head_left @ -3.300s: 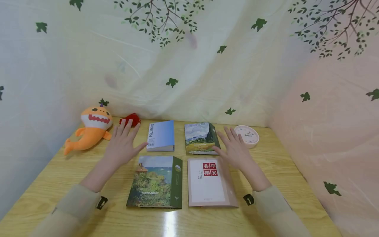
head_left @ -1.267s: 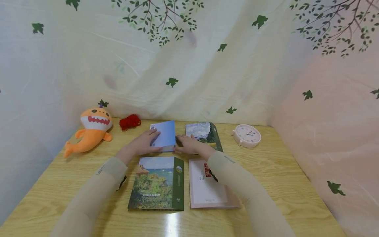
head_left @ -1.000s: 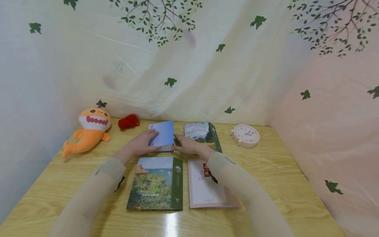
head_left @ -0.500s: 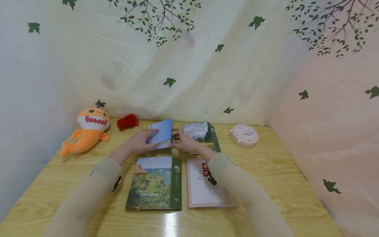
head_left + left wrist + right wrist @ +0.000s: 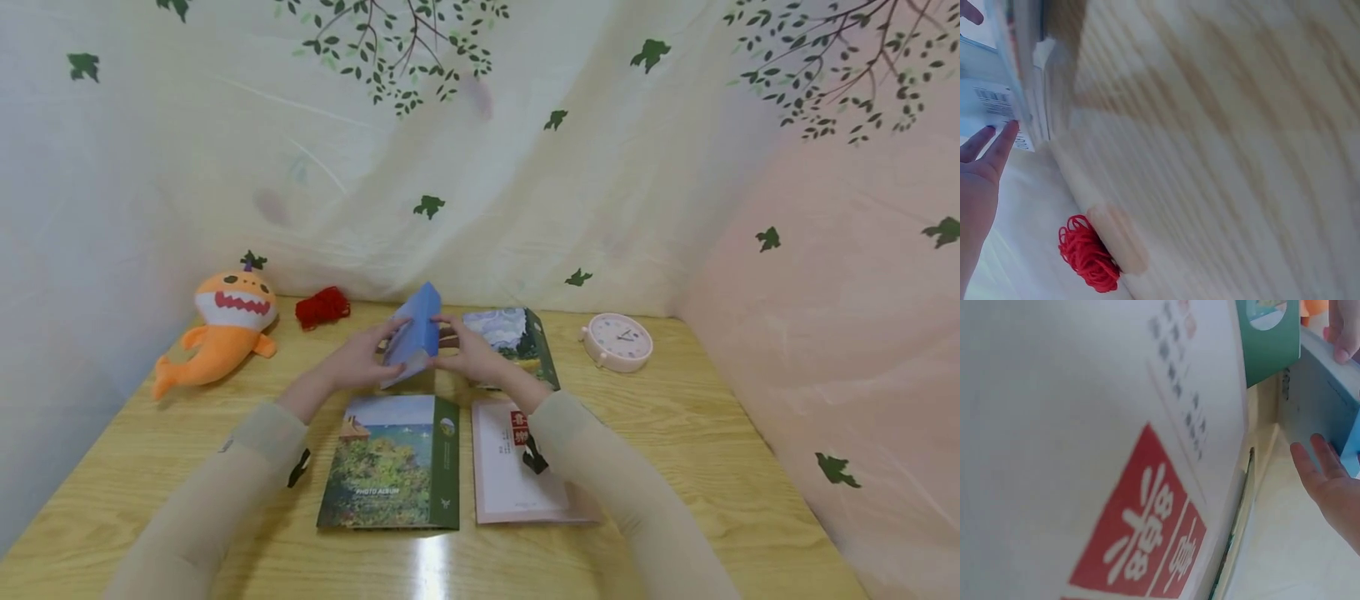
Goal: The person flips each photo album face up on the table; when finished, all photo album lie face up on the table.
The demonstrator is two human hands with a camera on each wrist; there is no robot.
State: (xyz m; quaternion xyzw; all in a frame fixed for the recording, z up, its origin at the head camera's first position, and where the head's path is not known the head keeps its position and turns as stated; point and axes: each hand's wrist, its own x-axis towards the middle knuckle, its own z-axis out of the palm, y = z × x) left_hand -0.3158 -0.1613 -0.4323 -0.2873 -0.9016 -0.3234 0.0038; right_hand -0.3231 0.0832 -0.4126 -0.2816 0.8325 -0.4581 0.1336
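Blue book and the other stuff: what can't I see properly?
Head view: part of the blue book, behind the left hand; part of the pink book, behind the right sleeve; marks on the clock, too small.
Left wrist view: more of the blue book, past the left edge.
Right wrist view: the pink book's small writing, blurred.

Both arms wear long, plain sleeves in pale beige, the left sleeve (image 5: 198, 496) and the right sleeve (image 5: 626, 492) alike, loose and softly creased. Each ends in a slightly greyer, greenish band: left cuff (image 5: 268, 433), right cuff (image 5: 561, 422). Small dark lettering (image 5: 226, 446), too small to read, marks the left one. A black tab (image 5: 298, 468) juts from the left cuff's inner side, another black tab (image 5: 535, 456) from the right's.
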